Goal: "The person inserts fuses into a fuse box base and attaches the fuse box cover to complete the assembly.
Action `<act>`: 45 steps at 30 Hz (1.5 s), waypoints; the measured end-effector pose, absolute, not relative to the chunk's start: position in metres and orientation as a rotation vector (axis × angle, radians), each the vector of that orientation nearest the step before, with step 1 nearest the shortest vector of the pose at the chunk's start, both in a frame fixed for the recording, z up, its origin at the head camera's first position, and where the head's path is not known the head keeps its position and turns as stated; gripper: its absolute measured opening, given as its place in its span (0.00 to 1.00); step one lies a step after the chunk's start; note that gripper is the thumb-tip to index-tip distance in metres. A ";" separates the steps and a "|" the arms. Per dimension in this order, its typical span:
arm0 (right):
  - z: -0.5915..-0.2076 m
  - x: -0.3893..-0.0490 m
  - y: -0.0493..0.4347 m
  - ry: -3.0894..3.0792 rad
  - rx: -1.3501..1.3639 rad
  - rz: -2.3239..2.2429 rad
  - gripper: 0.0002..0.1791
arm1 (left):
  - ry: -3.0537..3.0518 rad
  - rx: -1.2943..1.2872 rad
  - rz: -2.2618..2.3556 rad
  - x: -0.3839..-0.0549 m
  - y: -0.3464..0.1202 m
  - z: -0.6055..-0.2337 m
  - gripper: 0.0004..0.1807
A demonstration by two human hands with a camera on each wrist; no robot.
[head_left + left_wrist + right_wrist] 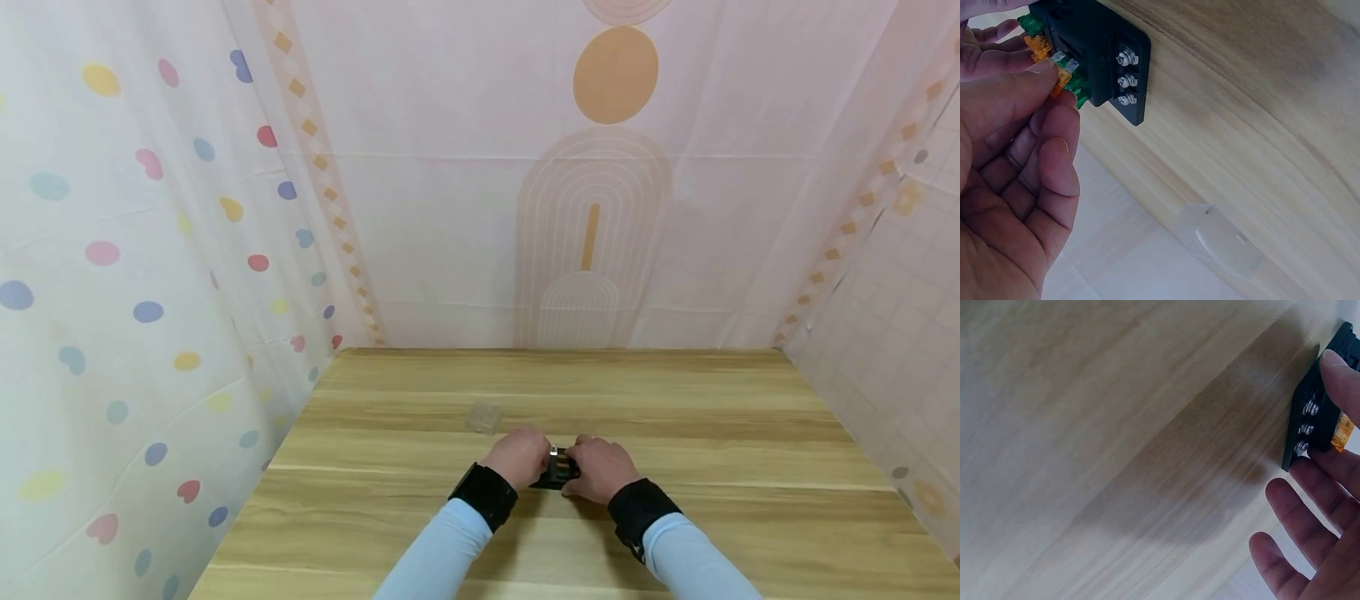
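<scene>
A black fuse block point(557, 482) lies on the table between my hands, with green and orange blade fuses in it and a row of metal screws point(1126, 81) along one edge. My left hand point(517, 458) pinches an orange blade fuse point(1064, 77) between thumb and index finger, its pale prongs facing the block. Beside it, a green fuse point(1080, 92) shows at the block's near end. From the other side, my right hand point(602, 469) holds the block by its edges, thumb point(1340, 378) on one side and index finger opposite; its other fingers are spread apart.
A clear plastic cover point(483, 417) lies on the wood-grain table point(360, 500), beyond my left hand. Patterned curtains point(435, 242) hang behind the table and along both sides.
</scene>
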State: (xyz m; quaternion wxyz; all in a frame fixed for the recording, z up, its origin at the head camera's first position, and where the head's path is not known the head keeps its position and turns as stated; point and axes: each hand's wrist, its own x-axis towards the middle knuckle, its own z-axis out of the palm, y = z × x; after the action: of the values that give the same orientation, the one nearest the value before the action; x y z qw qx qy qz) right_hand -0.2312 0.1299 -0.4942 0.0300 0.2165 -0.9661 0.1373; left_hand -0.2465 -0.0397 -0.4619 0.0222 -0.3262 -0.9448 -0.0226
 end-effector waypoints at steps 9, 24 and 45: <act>-0.494 -0.231 0.130 -2.977 0.661 0.438 0.23 | -2.968 -1.008 -0.032 -0.246 -0.036 -0.463 0.09; -0.498 -0.234 0.131 -2.969 0.671 0.436 0.24 | -2.893 -1.045 0.046 -0.244 -0.035 -0.466 0.14; -0.491 -0.229 0.127 -2.969 0.672 0.361 0.26 | -2.813 -1.098 0.113 -0.241 -0.036 -0.469 0.12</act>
State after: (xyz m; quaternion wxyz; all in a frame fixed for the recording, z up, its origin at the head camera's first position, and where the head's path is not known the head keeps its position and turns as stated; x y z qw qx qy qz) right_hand -0.2288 0.1267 -0.4910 0.0379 0.2192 -0.9678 0.1176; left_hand -0.2413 -0.0358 -0.4694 0.0597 -0.3626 -0.9293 0.0372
